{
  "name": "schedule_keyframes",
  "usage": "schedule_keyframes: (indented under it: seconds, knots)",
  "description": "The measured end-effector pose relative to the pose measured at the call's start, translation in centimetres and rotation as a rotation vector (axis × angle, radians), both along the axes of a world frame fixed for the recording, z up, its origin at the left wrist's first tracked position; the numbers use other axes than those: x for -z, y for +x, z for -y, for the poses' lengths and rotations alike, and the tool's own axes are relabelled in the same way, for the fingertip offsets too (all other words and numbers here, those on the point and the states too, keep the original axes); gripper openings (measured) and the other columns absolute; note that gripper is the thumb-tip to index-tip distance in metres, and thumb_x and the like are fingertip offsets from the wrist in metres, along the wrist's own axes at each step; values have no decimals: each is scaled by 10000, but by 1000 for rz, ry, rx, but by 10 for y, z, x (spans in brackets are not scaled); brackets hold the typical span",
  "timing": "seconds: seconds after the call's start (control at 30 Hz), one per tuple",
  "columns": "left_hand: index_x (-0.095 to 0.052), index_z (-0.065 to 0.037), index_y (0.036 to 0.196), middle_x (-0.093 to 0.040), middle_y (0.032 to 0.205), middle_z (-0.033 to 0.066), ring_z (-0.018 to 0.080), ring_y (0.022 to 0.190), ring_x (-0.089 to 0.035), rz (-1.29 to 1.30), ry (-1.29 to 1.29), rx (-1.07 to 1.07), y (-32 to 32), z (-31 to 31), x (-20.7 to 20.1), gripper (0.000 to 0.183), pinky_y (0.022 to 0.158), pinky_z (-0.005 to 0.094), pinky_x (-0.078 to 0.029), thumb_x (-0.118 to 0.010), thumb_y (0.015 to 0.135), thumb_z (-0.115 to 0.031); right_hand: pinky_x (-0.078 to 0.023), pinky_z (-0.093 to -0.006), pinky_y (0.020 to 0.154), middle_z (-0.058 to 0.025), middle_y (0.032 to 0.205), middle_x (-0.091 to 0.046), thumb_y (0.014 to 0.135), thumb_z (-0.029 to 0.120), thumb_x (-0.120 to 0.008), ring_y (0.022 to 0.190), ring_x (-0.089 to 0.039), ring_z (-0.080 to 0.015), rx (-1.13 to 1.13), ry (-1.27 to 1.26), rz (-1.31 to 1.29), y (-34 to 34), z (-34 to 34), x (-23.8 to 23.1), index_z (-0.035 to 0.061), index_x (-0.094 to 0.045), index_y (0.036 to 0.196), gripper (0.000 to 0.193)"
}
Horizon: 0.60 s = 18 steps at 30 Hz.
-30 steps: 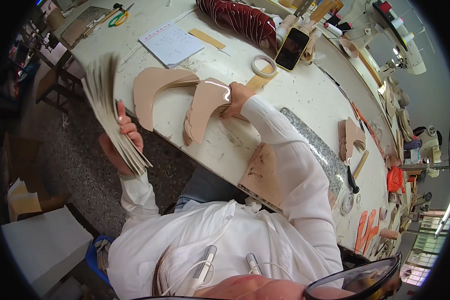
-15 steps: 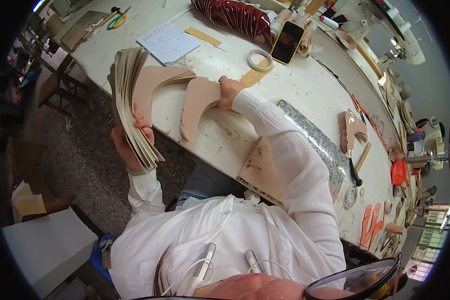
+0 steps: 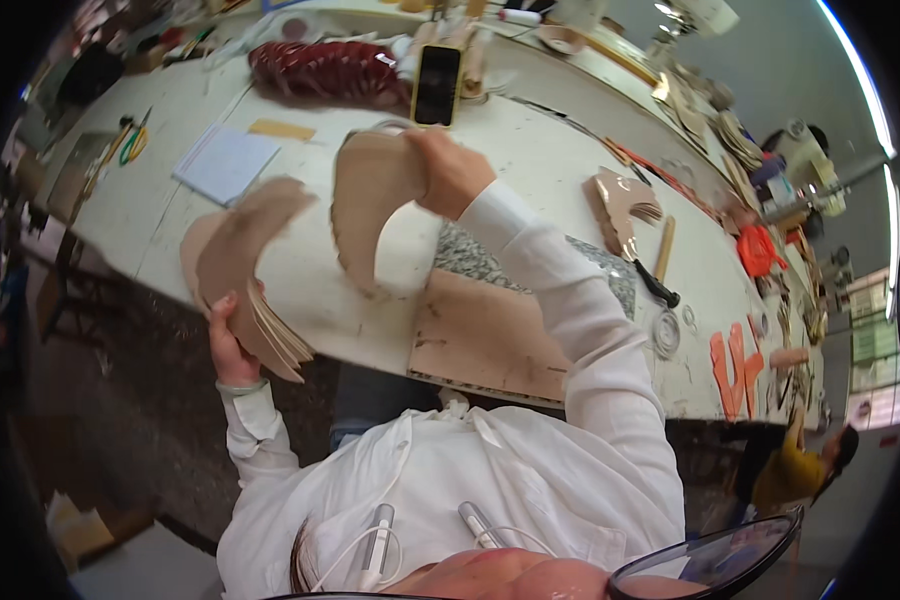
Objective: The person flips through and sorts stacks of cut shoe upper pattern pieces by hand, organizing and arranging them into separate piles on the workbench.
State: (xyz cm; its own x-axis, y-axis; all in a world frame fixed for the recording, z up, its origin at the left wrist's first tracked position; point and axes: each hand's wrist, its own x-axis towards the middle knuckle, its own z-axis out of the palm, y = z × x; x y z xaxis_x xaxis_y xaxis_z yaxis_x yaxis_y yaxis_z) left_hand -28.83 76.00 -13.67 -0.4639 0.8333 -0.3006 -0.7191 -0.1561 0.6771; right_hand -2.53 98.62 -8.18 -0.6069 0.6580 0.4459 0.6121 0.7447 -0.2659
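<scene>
My left hand (image 3: 232, 342) is closed on a stack of curved, pinkish-tan leather-like pieces (image 3: 240, 250); its thumb lies on the face and the lower edges fan apart. My right hand (image 3: 457, 172) grips the upper end of another curved tan piece (image 3: 378, 180), whose tapering end hangs down over the white table (image 3: 310, 310). Whether it is one piece or several together, I cannot tell. The two lots are apart, and both are somewhat blurred. Most of the right fingers are hidden behind the piece.
A stone slab (image 3: 480, 258) and a tan board (image 3: 485, 325) lie by my right forearm. Farther right are another stack of curved pieces (image 3: 625, 205), a black-handled tool (image 3: 658, 285) and orange pieces (image 3: 735, 370). A notepad (image 3: 227, 162), phone (image 3: 437, 85) and dark red roll (image 3: 325, 72) lie behind.
My right hand has raised its curved piece from the table. The left hand's stack has turned from edge-on to showing its broad face. My view has shifted, so the table sits differently.
</scene>
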Motion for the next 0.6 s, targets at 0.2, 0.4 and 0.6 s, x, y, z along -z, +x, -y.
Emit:
schedule_keyframes:
  seconds: [0.2,0.4,0.6]
  knots:
    - [-572,38,1109,-650,961,113,167,794,-614,-380,-140,293,15,-48,19,359,713,252,-491,-597,809,-157,-514,-395,795,-90,1152,-577,606,122,-717,955,-602,-336,273,-147,54,118,-101,-10,143,-495,1197,631]
    - [-569,51,1091,-639,946,110,163,773,-601,-714,-196,298,22,-61,24,341,701,241,-481,-613,784,-91,-511,-396,773,-84,1161,-576,640,95,-725,955,-613,-309,397,-122,545,165,-181,35,145,-491,1210,618]
    - [-551,54,1101,-628,951,106,158,772,-591,-498,-214,238,18,-53,34,342,704,239,-476,-609,790,-77,-461,-470,823,-68,1190,-574,790,136,-634,994,-608,-286,496,-10,797,173,-201,41,167,-491,1223,457]
